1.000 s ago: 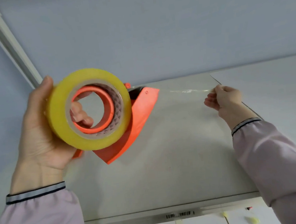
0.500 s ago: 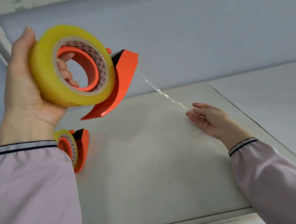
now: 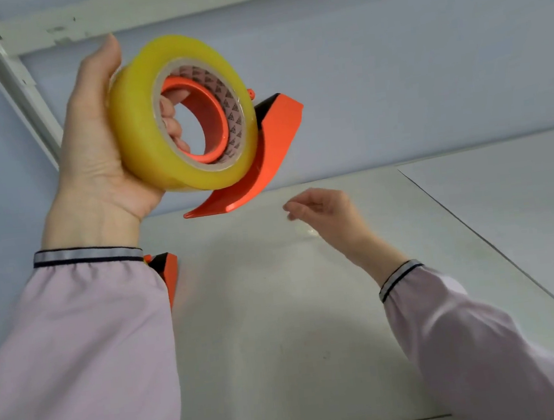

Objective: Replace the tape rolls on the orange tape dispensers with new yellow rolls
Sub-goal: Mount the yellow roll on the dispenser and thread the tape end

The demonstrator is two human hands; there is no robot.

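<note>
No legible writing; the cardboard core of the yellow tape roll (image 3: 144, 128) bears only a dark triangle pattern. The roll sits on the hub of an orange tape dispenser (image 3: 272, 148), raised above the table's far left corner, left hand (image 3: 91, 150) clasped round the rim with fingers through the hub; a second orange dispenser (image 3: 169, 272) lies near the table's (image 3: 283, 346) left edge, mostly behind the left sleeve (image 3: 78, 350). Half a second ago a strand ran to the right hand (image 3: 323, 211); now none is visible, fingers loosely curled, blurred, whether pinching anything cannot be told.

Soft, even light; my right hand (image 3: 323, 210) smears with motion blur mid-frame, my arms shadow the bench (image 3: 285, 363), and frame edges bow from wide-angle distortion.
</note>
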